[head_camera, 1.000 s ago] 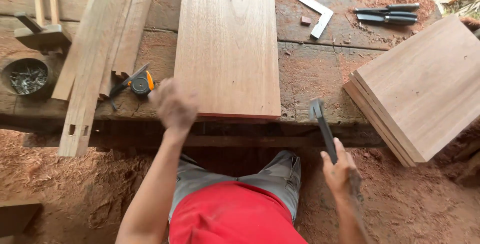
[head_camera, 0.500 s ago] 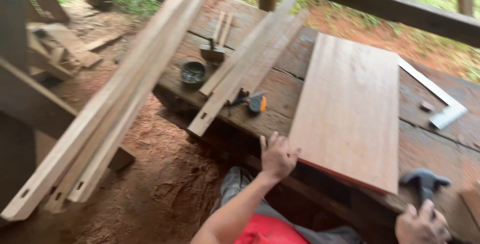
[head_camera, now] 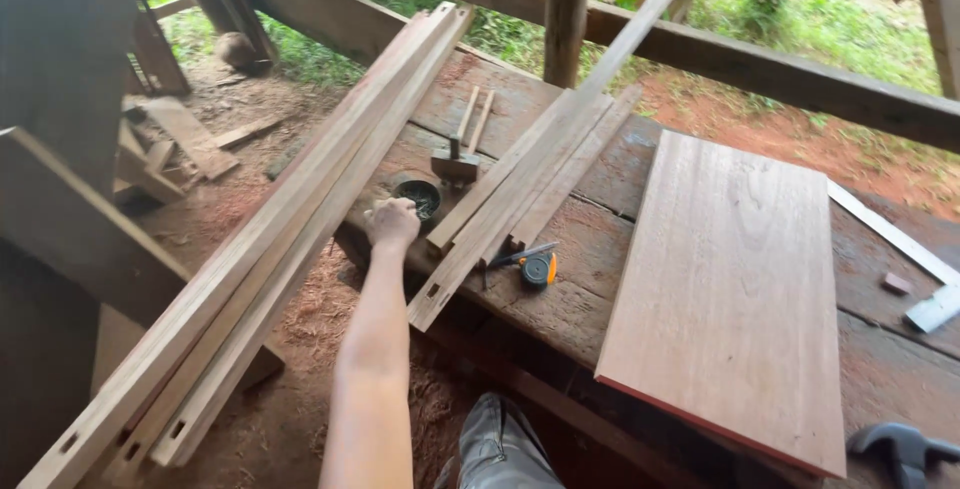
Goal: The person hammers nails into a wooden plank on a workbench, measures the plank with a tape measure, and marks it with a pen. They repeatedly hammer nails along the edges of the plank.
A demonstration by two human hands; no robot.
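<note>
Head view, one left hand (head_camera: 392,222) at one nail tin (head_camera: 419,197), one board (head_camera: 735,294).

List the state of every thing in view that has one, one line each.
left hand: closed, at the rim of the round tin
round tin: open, small metal bits inside
wide board: flat, near end overhanging the bench
tape measure: lying on the bench, tape retracted
mortised rails: lying on the bench, near ends overhanging
hammer: head only in view
right hand: not in view
</note>
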